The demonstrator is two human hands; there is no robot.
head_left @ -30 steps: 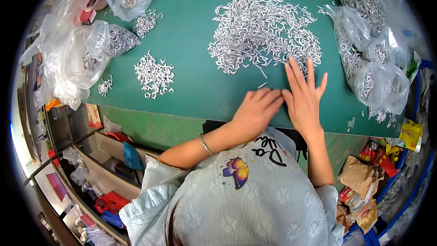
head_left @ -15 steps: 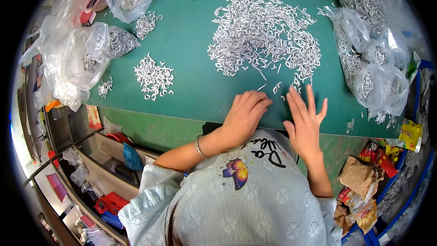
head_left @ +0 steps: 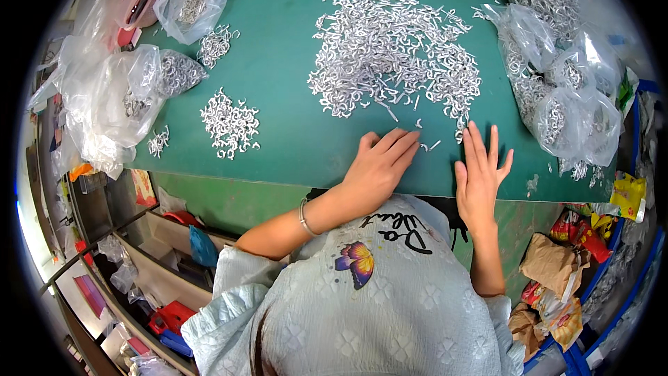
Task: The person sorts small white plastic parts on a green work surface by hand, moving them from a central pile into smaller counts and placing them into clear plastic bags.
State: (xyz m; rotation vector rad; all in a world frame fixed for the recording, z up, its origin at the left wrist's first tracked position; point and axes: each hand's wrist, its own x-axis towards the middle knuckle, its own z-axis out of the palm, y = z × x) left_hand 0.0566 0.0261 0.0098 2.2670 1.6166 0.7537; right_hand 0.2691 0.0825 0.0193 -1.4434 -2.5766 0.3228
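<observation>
A big pile of small curved silver-white metal pieces (head_left: 390, 42) spreads over the green table (head_left: 292, 35). At its near edge, my right hand (head_left: 479, 177) lies palm down with fingers spread, fingertips close to the lowest pieces. My left hand (head_left: 379, 167) rests on the table to the left, fingers slightly bent and apart, pointing toward the pile. No piece shows in either hand, though the undersides of the fingers are hidden. A few loose pieces (head_left: 430, 146) lie between the two hands. Further left sits a smaller heap of curved pieces (head_left: 229, 124).
Clear plastic bags of metal pieces (head_left: 557, 76) line the table's right side. More bags (head_left: 182, 73) stand at the left, near two small heaps (head_left: 217, 45) (head_left: 158, 141). Beneath the left edge are open drawers (head_left: 167, 251); paper and snack bags (head_left: 553, 264) lie at right.
My right hand has shifted right, away from my left hand, widening the gap. Loose pieces now lie in that gap. The whole view has shifted slightly.
</observation>
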